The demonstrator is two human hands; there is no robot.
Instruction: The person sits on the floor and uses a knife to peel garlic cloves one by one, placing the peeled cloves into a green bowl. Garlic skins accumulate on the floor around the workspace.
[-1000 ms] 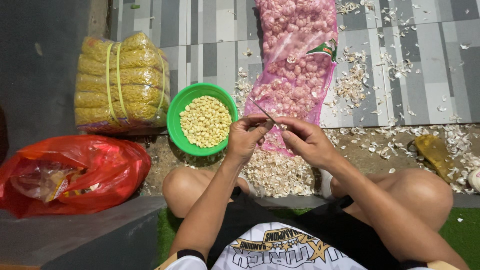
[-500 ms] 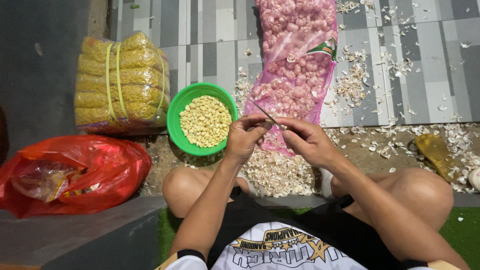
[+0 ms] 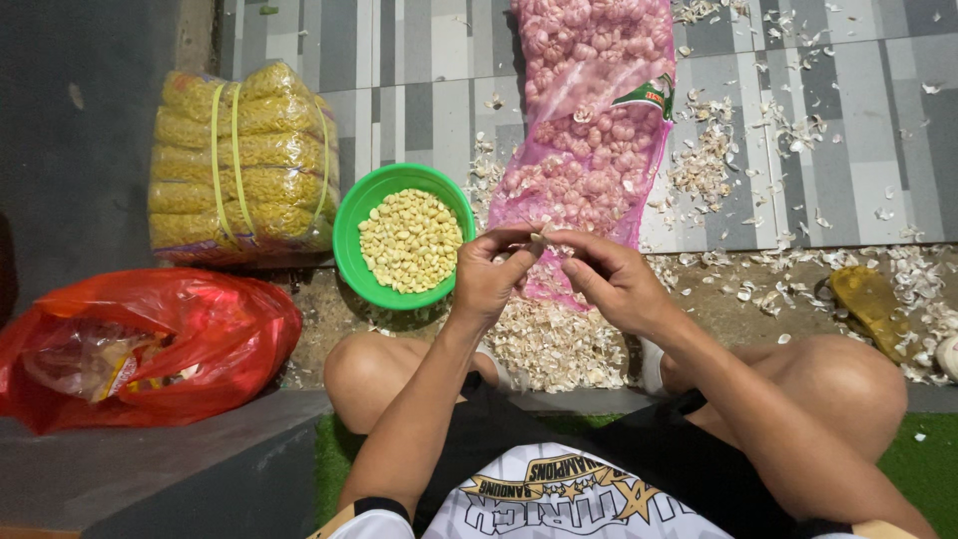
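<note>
garlic clove pinched between two hands

the clove [image 3: 539, 238] was nearly hidden by fingertips; the left hand [image 3: 486, 279] and right hand [image 3: 611, 279] both pinched it at centre, above the heap of skins [image 3: 549, 344]. whether a blade remained there could not be made out. at 10 o'clock the green bowl [image 3: 349, 215] held peeled cloves; at 12 the pink mesh sack [image 3: 594, 130], cut off at the top, held unpeeled garlic. the thin dark blade seen earlier no longer showed.
</note>
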